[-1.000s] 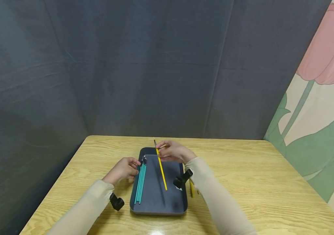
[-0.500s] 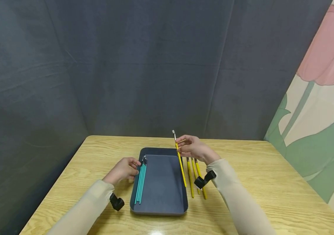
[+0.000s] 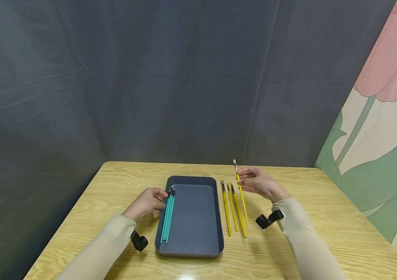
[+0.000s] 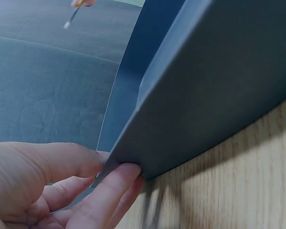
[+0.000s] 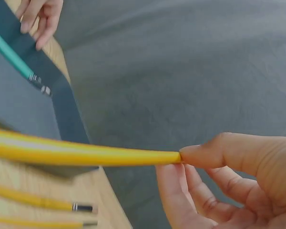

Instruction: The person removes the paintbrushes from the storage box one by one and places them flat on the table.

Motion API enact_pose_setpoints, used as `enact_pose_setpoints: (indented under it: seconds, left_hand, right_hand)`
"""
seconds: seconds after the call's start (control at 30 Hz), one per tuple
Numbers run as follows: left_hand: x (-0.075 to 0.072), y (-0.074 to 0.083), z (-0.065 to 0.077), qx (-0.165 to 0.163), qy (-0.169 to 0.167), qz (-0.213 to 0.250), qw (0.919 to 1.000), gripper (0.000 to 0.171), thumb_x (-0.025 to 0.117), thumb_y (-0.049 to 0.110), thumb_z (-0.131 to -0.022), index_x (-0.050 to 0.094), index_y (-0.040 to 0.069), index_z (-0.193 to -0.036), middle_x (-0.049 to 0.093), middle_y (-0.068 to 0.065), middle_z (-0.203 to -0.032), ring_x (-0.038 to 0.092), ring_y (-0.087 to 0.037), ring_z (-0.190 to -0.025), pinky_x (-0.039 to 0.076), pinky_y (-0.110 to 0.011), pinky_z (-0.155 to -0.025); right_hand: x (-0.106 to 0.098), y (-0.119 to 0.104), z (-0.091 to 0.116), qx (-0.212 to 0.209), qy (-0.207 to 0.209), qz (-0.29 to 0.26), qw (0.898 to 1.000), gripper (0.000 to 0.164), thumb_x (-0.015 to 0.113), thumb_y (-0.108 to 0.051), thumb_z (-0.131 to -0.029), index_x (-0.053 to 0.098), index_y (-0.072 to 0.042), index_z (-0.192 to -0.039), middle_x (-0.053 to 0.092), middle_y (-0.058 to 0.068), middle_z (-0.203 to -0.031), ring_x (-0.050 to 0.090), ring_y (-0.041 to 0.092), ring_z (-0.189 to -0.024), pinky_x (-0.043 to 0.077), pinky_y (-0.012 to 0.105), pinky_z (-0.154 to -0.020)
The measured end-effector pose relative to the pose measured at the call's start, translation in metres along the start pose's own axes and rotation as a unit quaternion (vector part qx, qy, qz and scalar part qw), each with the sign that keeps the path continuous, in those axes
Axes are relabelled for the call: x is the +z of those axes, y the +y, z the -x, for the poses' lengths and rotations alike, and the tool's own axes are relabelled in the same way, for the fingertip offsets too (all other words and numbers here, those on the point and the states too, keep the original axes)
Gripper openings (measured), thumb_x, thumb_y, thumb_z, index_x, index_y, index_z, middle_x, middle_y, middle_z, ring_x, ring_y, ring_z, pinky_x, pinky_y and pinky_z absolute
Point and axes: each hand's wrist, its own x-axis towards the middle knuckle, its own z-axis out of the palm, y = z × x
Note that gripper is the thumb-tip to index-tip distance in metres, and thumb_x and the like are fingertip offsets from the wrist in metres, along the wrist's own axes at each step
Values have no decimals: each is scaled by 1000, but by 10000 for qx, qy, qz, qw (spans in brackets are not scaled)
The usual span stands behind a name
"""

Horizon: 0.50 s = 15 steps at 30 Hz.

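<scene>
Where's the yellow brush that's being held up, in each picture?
Head view: right of the middle, the yellow brush is in the right grip, white tip up.
Left wrist view: near the top, left of the middle; the brush shows its white tip pointing down.
Right wrist view: across the left, below the middle; only its yellow handle shows.
Shared landmark: the dark tray, in all three.
</scene>
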Motion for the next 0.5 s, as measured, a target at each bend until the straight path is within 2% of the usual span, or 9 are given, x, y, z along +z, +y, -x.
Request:
enact_pose_setpoints:
  seconds: [0.37, 0.5]
  left_hand:
    - [0, 2, 0, -50, 35, -9, 10000, 33, 62, -12, -82, 60, -5, -115, 54, -18, -100, 57, -20, -73, 56, -33, -63]
    - [0, 2, 1, -24, 15, -2, 10000, 33, 62, -13, -82, 60, -6, -114, 54, -19, -100, 58, -21, -73, 56, -33, -63]
  right_hand:
    - [-19, 33, -4, 429, 109, -86, 9990, 32, 55, 6, -92, 48, 2, -123, 54, 6, -101, 62, 12, -86, 56, 28, -80]
    - [-20, 47, -10, 603, 222, 22, 9979, 37, 54, 6, -90, 45, 8, -126, 56, 5, -97, 61, 12, -82, 57, 28, -76]
